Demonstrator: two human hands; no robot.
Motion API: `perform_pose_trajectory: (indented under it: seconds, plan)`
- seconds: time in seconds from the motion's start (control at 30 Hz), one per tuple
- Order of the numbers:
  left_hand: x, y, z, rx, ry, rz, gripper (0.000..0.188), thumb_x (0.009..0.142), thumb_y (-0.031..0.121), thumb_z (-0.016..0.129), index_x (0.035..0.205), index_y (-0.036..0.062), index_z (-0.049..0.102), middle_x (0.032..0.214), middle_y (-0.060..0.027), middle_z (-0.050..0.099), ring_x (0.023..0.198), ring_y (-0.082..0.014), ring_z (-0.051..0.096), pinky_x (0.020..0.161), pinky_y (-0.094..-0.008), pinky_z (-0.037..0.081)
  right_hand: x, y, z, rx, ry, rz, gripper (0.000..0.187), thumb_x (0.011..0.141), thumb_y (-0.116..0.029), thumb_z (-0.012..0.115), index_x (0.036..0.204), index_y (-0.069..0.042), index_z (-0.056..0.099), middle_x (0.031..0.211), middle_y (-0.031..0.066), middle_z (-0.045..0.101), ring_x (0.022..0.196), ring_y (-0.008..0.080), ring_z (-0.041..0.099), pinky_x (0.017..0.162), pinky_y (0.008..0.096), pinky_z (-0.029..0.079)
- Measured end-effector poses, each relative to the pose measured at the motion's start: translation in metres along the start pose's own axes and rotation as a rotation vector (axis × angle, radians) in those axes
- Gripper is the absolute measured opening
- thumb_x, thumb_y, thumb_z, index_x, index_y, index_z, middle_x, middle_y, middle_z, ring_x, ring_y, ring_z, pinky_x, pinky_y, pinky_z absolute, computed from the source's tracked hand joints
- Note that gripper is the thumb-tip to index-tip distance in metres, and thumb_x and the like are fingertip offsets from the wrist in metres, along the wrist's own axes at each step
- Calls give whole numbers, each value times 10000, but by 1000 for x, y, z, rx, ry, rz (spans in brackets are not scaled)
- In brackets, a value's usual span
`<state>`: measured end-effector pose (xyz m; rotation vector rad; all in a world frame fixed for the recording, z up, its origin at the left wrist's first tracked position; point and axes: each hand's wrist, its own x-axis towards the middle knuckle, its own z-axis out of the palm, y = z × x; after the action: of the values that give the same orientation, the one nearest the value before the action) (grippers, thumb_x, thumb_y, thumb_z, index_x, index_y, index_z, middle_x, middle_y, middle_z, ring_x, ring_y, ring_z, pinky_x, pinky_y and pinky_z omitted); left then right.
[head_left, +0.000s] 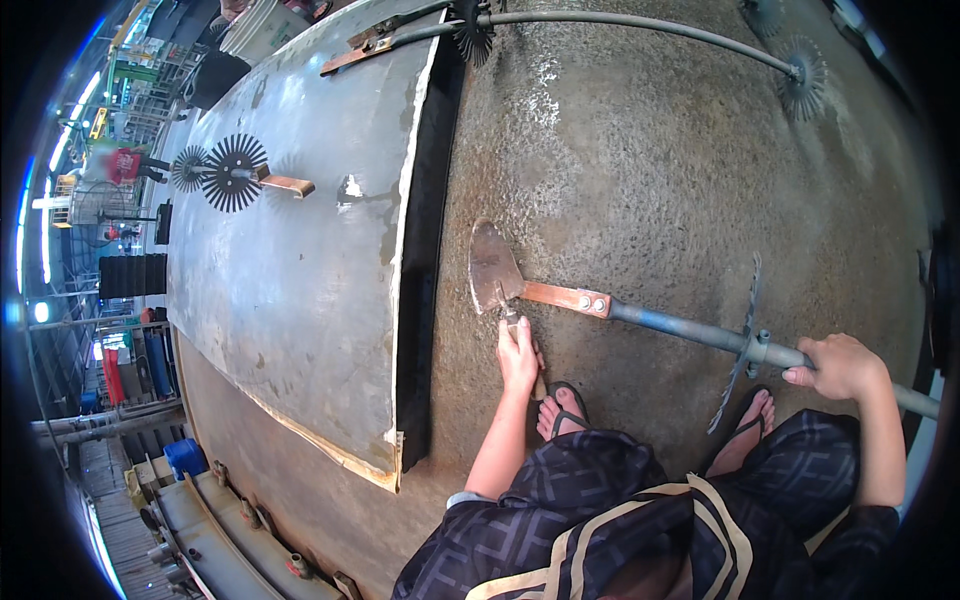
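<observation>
Wrapped round the handle of a trowel (490, 262), my left hand (518, 357) holds its rusty pointed blade over the wet, rough floor. The base of the blade meets the end of a flat copper-coloured strip (556, 295); whether they touch or only overlap I cannot tell. Two bolts fix that strip to a grey metal pipe (672, 328). My right hand (842, 366) is closed round the pipe, just beyond a collar that carries a thin toothed disc (749, 345), seen edge-on. The pipe runs on past my right hand toward the right edge.
A large grey slab (300, 300) with a pale edge lies at the left. On it stands a black slotted disc (235, 172) with a copper strip. Another long pipe (640, 22) with discs crosses the top. My sandalled feet (563, 412) are close below. A person in red (124, 165) stands far left.
</observation>
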<state>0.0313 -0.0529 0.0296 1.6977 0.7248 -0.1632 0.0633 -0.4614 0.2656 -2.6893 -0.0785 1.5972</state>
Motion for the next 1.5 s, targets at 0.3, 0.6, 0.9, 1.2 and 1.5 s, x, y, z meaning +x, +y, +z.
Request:
perform_pose_trajectory:
  seconds: [0.3,0.6,0.9,1.2,1.5]
  plan:
    - [20,-12,-4,33,47,-8,263,963,332,502,973,86,411,555,-15,455,386,-126,459,333,-272,381,0,-1,-1,-12,5,-2,522,844,-536,553,978,-32,592,802,217,642,865,396,620,789,473,469]
    - [18,-6,-1,-96,36,-67,253,964,331,496,954,96,402,543,-18,437,371,-131,441,329,-279,375,-2,-4,-3,-20,5,-4,511,858,-522,542,963,-25,596,815,214,648,875,385,624,798,460,472]
    - [11,-3,4,-32,-4,-24,249,970,341,479,936,110,393,554,-17,432,367,-130,439,316,-273,374,-3,-5,-4,-20,-5,2,513,861,-524,537,965,-25,594,816,215,647,873,386,624,795,460,473]
    - [13,-2,-1,-12,-28,-15,238,971,338,476,944,112,405,570,-23,450,381,-130,451,329,-271,384,-2,-6,-6,-15,-27,24,500,863,-518,540,983,-35,591,834,210,648,892,384,618,801,458,467]
    - [43,4,-48,13,230,30,247,959,301,504,867,83,430,550,-27,465,376,-141,459,336,-282,387,-3,-14,-9,-1,-32,75,477,868,-500,537,979,-39,593,835,211,639,894,396,603,792,471,451]
